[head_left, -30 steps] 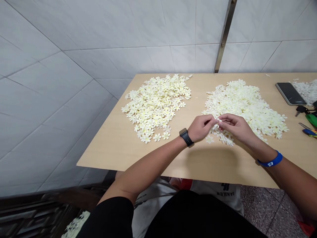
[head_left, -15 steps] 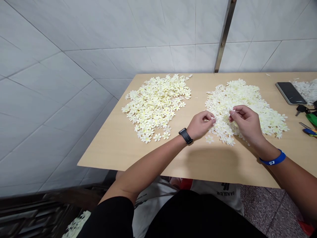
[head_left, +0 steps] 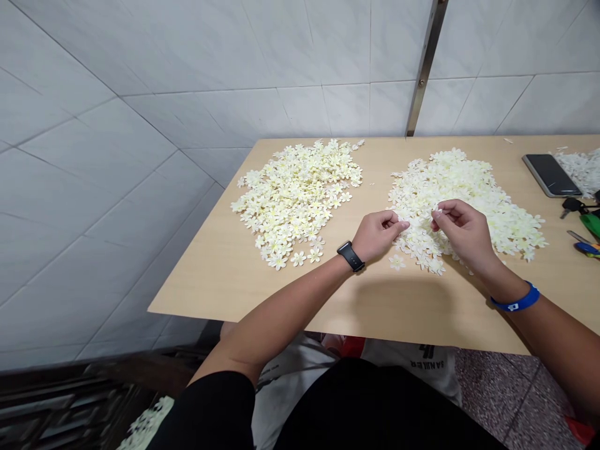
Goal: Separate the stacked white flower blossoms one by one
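Over the near side of the right-hand pile of pale cream artificial flowers [head_left: 457, 178], my two hands face each other, a small gap between their fingertips. My left hand [head_left: 379, 236] is closed, thumb pressed to forefinger; whatever it pinches cannot be made out against the flowers. Closed in a pinch too, my right hand [head_left: 464, 232] has a small white flower [head_left: 439, 211] at its fingertips, only partly showing. One loose flower [head_left: 397, 262] lies flat on the tabletop [head_left: 300, 300] just below my left hand.
A second flower pile [head_left: 300, 194], more yellow at the centres, lies on the left. To the right are a phone [head_left: 552, 175], a heap of white bits [head_left: 581, 172], keys [head_left: 572, 205] and a blue-handled tool [head_left: 587, 249]. Behind the table rises a tiled wall [head_left: 210, 56].
My hands stay over the same spot. My left fingertips have shifted slightly right and my right fingertips slightly left. The white bit seen at my left fingertips before is hardly visible now.
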`<move>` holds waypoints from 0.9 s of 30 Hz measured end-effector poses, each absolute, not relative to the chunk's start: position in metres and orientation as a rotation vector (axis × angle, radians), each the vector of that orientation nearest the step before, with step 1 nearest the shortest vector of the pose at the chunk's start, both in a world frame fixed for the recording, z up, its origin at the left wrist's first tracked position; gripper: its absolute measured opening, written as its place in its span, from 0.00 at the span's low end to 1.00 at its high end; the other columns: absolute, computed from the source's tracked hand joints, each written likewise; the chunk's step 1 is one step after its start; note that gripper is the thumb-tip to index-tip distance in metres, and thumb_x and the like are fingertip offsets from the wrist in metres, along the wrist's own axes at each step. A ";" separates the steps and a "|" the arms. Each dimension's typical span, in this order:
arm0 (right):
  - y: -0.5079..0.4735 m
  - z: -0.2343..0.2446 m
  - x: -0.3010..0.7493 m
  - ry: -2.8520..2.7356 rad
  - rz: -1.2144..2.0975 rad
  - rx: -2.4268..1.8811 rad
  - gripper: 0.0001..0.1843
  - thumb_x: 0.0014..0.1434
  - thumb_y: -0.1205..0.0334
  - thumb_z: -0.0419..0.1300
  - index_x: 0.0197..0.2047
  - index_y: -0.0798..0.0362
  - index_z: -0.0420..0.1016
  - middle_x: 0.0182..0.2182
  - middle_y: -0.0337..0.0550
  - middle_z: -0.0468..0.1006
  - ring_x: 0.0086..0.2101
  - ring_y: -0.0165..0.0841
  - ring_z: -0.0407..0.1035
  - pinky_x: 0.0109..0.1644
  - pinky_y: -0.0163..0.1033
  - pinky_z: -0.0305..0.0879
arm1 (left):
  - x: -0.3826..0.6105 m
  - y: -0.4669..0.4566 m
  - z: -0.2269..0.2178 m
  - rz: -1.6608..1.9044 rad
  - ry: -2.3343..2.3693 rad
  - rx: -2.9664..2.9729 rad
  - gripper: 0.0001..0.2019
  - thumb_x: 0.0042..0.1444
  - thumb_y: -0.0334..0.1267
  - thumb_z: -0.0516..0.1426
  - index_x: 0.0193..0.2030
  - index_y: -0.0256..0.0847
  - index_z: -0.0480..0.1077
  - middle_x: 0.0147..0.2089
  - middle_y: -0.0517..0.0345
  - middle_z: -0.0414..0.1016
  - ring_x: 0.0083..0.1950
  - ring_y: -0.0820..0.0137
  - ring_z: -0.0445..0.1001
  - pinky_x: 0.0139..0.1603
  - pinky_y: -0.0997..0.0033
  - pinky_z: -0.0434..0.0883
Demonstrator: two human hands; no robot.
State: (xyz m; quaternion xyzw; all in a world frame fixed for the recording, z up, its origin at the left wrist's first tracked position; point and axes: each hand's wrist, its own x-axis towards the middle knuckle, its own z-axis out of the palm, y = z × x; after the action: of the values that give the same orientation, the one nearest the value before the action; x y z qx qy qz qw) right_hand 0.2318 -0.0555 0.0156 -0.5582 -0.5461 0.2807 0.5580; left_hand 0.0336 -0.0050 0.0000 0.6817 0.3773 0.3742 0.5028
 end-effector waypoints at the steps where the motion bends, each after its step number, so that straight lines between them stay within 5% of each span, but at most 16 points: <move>1: -0.055 0.016 0.232 -1.290 0.668 -1.318 0.10 0.57 0.54 0.69 0.35 0.48 0.74 0.25 0.37 0.76 0.26 0.32 0.71 0.32 0.40 0.71 | 0.033 -0.005 -0.001 0.896 0.932 1.677 0.18 0.58 0.48 0.63 0.25 0.38 0.66 0.22 0.63 0.70 0.26 0.76 0.65 0.31 0.72 0.62; 5: -0.055 0.015 0.232 -1.310 0.713 -1.328 0.07 0.57 0.57 0.69 0.35 0.49 0.76 0.25 0.38 0.76 0.26 0.32 0.71 0.32 0.39 0.71 | 0.032 -0.002 -0.006 0.827 0.986 1.855 0.15 0.60 0.47 0.62 0.28 0.38 0.72 0.26 0.60 0.74 0.30 0.73 0.69 0.35 0.70 0.64; 7: -0.054 0.014 0.232 -1.326 0.737 -1.325 0.07 0.57 0.57 0.69 0.36 0.49 0.76 0.25 0.38 0.76 0.26 0.32 0.72 0.32 0.39 0.70 | 0.033 -0.001 -0.008 0.801 0.988 1.928 0.09 0.61 0.42 0.61 0.41 0.39 0.78 0.36 0.57 0.80 0.35 0.71 0.73 0.40 0.69 0.68; 10: -0.055 0.013 0.232 -1.351 0.754 -1.309 0.08 0.57 0.57 0.69 0.36 0.49 0.76 0.26 0.38 0.77 0.27 0.32 0.73 0.33 0.39 0.71 | 0.033 -0.002 -0.006 0.897 0.994 2.001 0.16 0.60 0.38 0.61 0.55 0.40 0.76 0.53 0.50 0.80 0.44 0.68 0.75 0.47 0.67 0.71; 17: -0.062 0.014 0.227 -1.503 0.674 -1.312 0.07 0.57 0.58 0.68 0.37 0.50 0.77 0.27 0.40 0.78 0.28 0.33 0.74 0.33 0.38 0.70 | 0.034 -0.008 0.004 1.064 0.757 1.882 0.10 0.63 0.41 0.61 0.43 0.39 0.80 0.45 0.50 0.81 0.39 0.72 0.74 0.37 0.72 0.69; 27: -0.064 0.015 0.223 -1.664 0.532 -1.337 0.07 0.59 0.57 0.65 0.36 0.51 0.79 0.31 0.44 0.81 0.31 0.35 0.74 0.36 0.41 0.70 | 0.035 -0.008 0.001 1.017 0.858 1.868 0.09 0.61 0.40 0.62 0.33 0.37 0.78 0.32 0.56 0.78 0.33 0.72 0.71 0.36 0.71 0.66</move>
State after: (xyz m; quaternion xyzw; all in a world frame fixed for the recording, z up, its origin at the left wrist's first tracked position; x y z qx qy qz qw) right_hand 0.2234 -0.0642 0.0148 -0.5417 -0.6741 0.2155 0.4536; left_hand 0.0348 -0.0084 0.0009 0.7425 0.3409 0.4041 0.4114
